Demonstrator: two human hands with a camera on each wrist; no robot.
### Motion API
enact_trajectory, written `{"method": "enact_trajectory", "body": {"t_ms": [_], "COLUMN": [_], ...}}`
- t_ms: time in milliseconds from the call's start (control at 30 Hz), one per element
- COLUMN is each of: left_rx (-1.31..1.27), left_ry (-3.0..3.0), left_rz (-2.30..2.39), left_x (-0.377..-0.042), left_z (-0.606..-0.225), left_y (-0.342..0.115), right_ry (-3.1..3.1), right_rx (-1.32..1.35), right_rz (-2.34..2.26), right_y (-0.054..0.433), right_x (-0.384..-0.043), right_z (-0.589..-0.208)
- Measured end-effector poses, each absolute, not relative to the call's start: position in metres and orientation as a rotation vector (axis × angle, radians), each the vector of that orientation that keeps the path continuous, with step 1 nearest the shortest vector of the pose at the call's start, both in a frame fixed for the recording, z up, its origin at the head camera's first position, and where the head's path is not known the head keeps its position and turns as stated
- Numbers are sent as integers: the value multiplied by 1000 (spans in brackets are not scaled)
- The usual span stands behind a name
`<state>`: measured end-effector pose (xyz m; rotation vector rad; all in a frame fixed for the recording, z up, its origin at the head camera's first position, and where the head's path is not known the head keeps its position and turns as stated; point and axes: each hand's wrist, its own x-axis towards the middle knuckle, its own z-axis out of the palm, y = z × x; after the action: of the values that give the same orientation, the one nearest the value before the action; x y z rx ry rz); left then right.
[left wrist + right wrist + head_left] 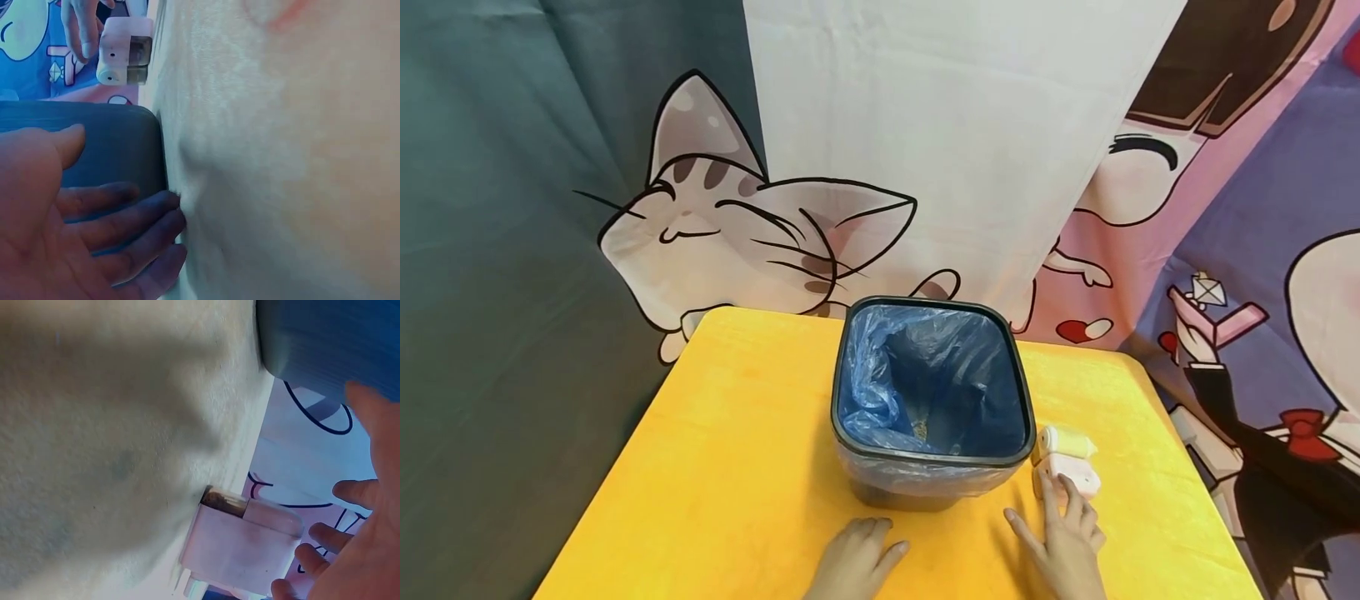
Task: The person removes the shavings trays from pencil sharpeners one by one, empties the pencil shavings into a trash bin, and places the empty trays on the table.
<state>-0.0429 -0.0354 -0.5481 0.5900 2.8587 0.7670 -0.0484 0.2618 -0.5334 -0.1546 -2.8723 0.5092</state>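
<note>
A dark square trash bin (935, 462) stands on the yellow table, lined with a blue plastic bag (872, 392) folded over its rim. My left hand (855, 557) is just in front of the bin, holding nothing; in the left wrist view its loosely extended fingers (134, 231) reach down to the tabletop. To the bin's right lies a small pale pink box (1072, 473) with a see-through, brownish end (224, 502). My right hand (1067, 542) has its fingers spread at the near side of this box; whether they touch it I cannot tell.
Behind the pink box, close to the bin's right side, lies a small cream-yellow and white cylindrical thing (1067, 442). The yellow tabletop (737, 433) extends left of the bin. Cartoon-printed cloth (970, 125) hangs behind the table and along its sides.
</note>
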Motion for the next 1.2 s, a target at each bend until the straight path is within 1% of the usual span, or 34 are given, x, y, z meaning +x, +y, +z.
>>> {"method": "enact_trajectory", "body": {"t_ms": [333, 500, 700, 933, 1200], "left_rx": [698, 861, 864, 934, 868], "left_ry": [2580, 2570, 2510, 2512, 2318], "left_rz": [745, 805, 895, 940, 997], "left_x": [-62, -69, -72, -75, -75], "left_z": [-541, -542, -545, -546, -547], "left_y": [-9, 3, 19, 38, 63], "right_ry": [-2809, -2776, -2696, -2678, -2549], "right_rx": [-190, -196, -187, -383, -586], "right_rz": [547, 577, 675, 768, 851], "right_y": [268, 269, 274, 276, 281], "right_x": [-51, -52, -56, -61, -68], "right_z": [-529, -528, -527, -520, -522]}}
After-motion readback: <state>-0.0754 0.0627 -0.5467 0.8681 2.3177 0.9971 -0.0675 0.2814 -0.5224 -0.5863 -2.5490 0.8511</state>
